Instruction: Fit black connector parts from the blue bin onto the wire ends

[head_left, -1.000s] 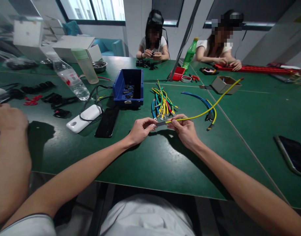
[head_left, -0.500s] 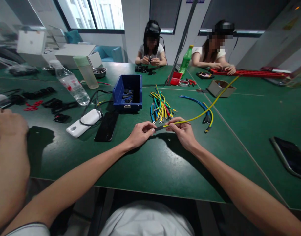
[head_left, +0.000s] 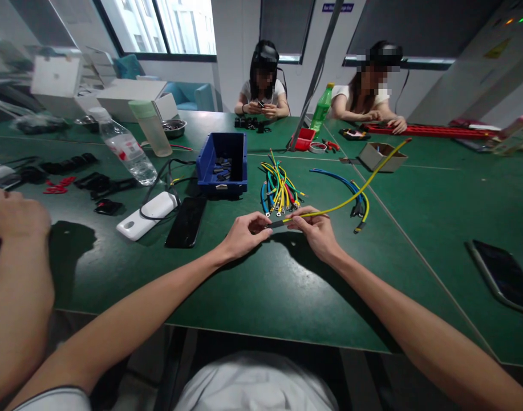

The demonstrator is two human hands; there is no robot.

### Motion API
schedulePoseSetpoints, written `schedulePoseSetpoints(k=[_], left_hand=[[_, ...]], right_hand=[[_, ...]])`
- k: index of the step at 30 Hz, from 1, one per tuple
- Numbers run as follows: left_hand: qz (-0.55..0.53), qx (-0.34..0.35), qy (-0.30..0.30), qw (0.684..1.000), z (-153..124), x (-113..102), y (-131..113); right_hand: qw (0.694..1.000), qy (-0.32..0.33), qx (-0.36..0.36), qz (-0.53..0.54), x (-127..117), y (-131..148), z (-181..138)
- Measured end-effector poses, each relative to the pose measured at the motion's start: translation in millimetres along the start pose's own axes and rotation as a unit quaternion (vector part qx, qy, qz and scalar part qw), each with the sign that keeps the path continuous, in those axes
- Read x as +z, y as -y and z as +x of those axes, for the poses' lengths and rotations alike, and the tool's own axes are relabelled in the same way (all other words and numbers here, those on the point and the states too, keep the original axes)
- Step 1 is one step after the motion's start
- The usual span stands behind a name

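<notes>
My right hand (head_left: 316, 229) pinches a long yellow wire (head_left: 355, 192) near its end; the wire rises up and to the right over the green table (head_left: 265, 285). My left hand (head_left: 244, 233) is closed on a short dark sleeve (head_left: 276, 224) at the wire's tip. Both hands hover just above the table, close together. Right behind them lies a bundle of coloured wires (head_left: 279, 185) with ring terminals. A blue bin (head_left: 223, 158) with small dark parts stands behind that.
A black phone (head_left: 186, 213), a white power bank (head_left: 146, 213), a water bottle (head_left: 125, 148) and black parts lie to the left. Another person's arm (head_left: 13, 251) is at far left. Blue and yellow wires (head_left: 351, 188), a cardboard box (head_left: 381, 155) and a dark tablet (head_left: 501, 274) lie right. Two people sit opposite.
My hands have drawn slightly closer together, the left sliding along the sleeve toward the right. The view has tilted up a little.
</notes>
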State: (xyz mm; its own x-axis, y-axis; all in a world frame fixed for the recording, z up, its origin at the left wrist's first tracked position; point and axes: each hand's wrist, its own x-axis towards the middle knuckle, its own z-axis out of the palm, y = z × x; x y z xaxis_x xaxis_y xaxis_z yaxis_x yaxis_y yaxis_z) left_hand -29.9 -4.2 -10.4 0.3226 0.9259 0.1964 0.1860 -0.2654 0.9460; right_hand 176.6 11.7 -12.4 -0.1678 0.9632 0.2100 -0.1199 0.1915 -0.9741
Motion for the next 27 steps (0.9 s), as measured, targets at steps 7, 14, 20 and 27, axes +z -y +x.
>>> schedulePoseSetpoints(k=[7, 14, 20, 27], left_hand=[[-0.007, 0.004, -0.009, 1.0, 1.3, 0.3, 1.9], [-0.025, -0.005, -0.003, 1.0, 1.3, -2.8, -1.0], [-0.034, -0.02, -0.006, 0.999, 3.8, -5.0, -0.9], [-0.066, -0.033, 0.002, 0.997, 4.8, -7.2, -4.1]], right_hand=[[1.0, -0.007, 0.013, 0.02, 2.5, -0.8, 0.2], [0.999, -0.016, 0.019, 0.026, 1.9, -1.7, 1.0], [1.0, -0.009, 0.013, 0.013, 4.9, 2.1, 0.0], [1.0, -0.004, 0.029, -0.002, 6.3, 5.0, -1.7]])
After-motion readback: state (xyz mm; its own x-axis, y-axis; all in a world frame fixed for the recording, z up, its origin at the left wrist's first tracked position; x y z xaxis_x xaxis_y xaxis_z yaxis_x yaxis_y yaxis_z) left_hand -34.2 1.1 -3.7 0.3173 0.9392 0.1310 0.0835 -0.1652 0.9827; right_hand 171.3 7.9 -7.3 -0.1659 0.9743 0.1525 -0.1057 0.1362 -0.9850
